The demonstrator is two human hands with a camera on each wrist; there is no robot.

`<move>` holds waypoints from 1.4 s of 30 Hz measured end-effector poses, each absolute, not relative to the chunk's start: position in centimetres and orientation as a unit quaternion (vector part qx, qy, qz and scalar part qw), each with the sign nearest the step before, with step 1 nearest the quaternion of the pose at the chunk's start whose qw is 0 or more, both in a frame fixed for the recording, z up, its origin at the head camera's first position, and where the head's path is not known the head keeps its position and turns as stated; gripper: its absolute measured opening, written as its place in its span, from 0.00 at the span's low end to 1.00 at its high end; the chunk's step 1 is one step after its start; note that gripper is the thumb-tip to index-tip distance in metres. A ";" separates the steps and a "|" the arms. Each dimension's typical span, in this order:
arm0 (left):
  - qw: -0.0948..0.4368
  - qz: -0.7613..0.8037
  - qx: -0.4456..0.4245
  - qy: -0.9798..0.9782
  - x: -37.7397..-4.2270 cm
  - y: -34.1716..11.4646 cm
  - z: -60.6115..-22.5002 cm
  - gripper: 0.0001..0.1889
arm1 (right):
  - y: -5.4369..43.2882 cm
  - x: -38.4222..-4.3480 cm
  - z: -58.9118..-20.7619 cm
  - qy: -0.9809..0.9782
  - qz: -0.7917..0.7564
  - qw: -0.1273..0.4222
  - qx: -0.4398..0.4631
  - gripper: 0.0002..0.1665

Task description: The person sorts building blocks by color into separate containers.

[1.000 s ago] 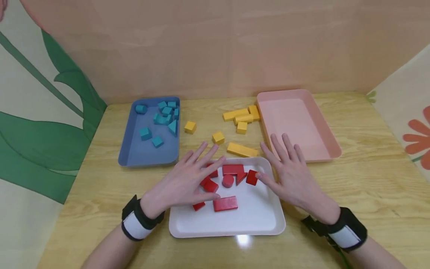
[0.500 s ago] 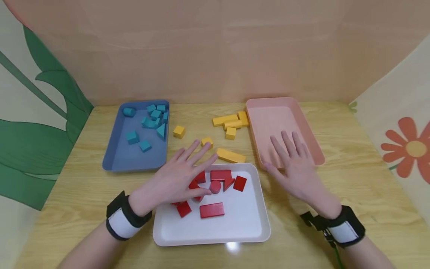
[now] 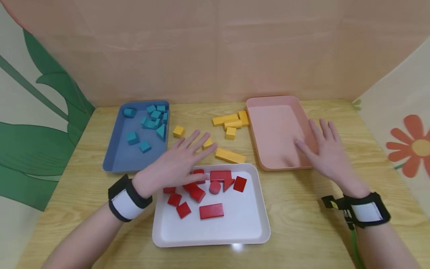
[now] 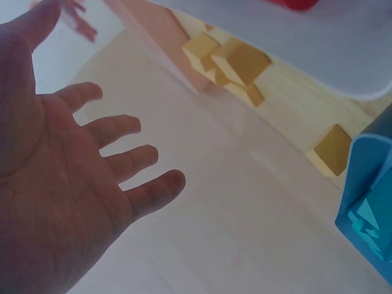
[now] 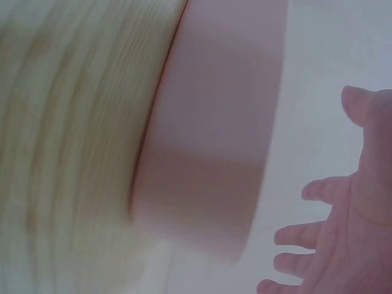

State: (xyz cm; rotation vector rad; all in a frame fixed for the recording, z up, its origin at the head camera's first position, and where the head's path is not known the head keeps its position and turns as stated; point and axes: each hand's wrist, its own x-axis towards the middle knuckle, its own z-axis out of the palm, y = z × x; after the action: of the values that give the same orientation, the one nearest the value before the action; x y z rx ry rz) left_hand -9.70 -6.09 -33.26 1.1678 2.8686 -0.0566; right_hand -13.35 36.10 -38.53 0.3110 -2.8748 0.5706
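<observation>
My left hand (image 3: 176, 160) hovers over the back left corner of the white tray (image 3: 242, 228), its fingers spread and holding nothing. Red blocks (image 3: 211, 211) of several shapes lie in that tray, a few partly hidden under the hand. In the left wrist view the palm (image 4: 61, 177) faces the camera with nothing in it. My right hand (image 3: 330, 157) is held with spread fingers over the right front edge of the pink tray (image 3: 275, 130), which has no blocks in it. The right wrist view shows that palm (image 5: 355, 233) bare beside the pink tray's wall (image 5: 208, 122).
A blue tray (image 3: 117, 158) with several teal blocks (image 3: 132, 138) stands at the back left. Yellow blocks (image 3: 230, 155) lie loose on the wooden table (image 3: 295, 224) between the blue and pink trays. A pink-brown wall covering (image 3: 215, 52) rises behind the table.
My right hand has moved right, from beside the white tray to the pink tray's right edge. The left hand has shifted slightly upward in view. The head view has also shifted, moving the trays left.
</observation>
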 end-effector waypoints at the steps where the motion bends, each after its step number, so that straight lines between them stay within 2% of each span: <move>1: 0.021 -0.020 0.377 0.926 -10.0 -6.1 -33.2 0.45 | 36.6 -13.6 -38.7 -0.971 0.198 0.093 0.100 0.44; 7: 0.023 -0.018 0.366 0.930 -12.0 -6.7 -33.2 0.44 | 38.7 -14.8 -39.5 -0.970 0.209 0.082 0.091 0.44; 16: 0.045 -0.028 0.326 0.944 -15.9 -8.6 -33.7 0.44 | 39.5 -15.5 -39.9 -0.976 0.212 0.010 0.056 0.47; 20: 0.087 -0.013 0.299 0.950 -17.5 -9.1 -34.0 0.43 | 39.6 -15.4 -40.0 -0.979 0.200 -0.015 0.031 0.50; 24: 0.142 0.012 0.262 0.954 -18.9 -9.4 -34.3 0.40 | 39.5 -15.3 -40.1 -0.979 0.196 -0.063 0.002 0.56; 28: 0.157 0.008 0.243 0.957 -19.9 -9.6 -35.0 0.33 | 39.2 -15.2 -40.0 -0.973 0.209 -0.095 -0.008 0.58; 32: 0.151 0.008 0.235 0.960 -20.4 -9.7 -35.4 0.23 | 39.0 -15.3 -40.2 -0.972 0.215 -0.095 0.012 0.54; 35: 0.131 0.028 0.236 0.963 -20.5 -9.6 -35.4 0.18 | 38.8 -15.3 -40.4 -0.969 0.224 -0.098 0.029 0.43; 38: 0.089 0.057 0.242 0.964 -20.7 -8.9 -35.1 0.14 | 38.6 -15.4 -40.5 -0.970 0.222 -0.090 0.041 0.35; 42: 0.021 0.098 0.265 0.959 -20.6 -7.6 -34.4 0.09 | 38.3 -15.5 -40.4 -0.977 0.196 -0.063 0.051 0.29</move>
State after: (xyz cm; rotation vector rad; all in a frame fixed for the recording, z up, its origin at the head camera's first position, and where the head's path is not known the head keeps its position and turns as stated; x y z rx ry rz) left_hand -20.61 -7.56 -34.36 0.8215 2.9723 0.3053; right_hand -15.53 38.31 -40.42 0.1682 -3.1986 0.6417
